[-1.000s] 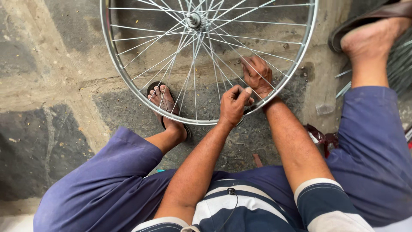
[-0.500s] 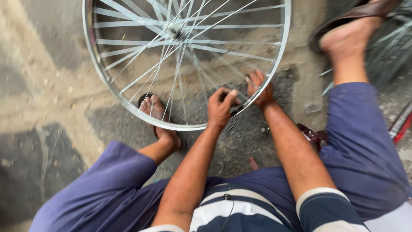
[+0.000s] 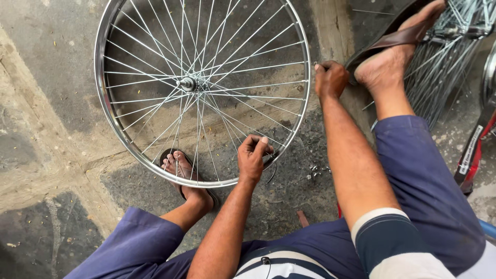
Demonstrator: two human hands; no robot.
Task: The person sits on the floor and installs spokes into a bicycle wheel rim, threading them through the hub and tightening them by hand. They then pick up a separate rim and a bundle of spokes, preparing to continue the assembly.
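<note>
A silver bicycle wheel (image 3: 103,103) with thin spokes and a hub (image 3: 187,83) lies in front of me on the stone ground. My left hand (image 3: 252,159) is at the wheel's near rim, fingers pinched on a spoke (image 3: 227,121) where it meets the rim. My right hand (image 3: 330,78) is curled shut just outside the right side of the rim, touching or almost touching it. I cannot tell whether it holds something small. My left foot (image 3: 182,170), in a sandal, rests under the near rim.
My right foot in a brown sandal (image 3: 392,39) is raised at the upper right, against a pile of other spoked wheels (image 3: 444,62). A red frame part (image 3: 473,150) stands at the right edge. Small metal bits (image 3: 315,168) lie on the ground near the rim.
My right hand has left the near rim and moved up along the wheel's right side toward my right foot. My left hand stays at the near rim. The view has shifted so that more of the wheel shows.
</note>
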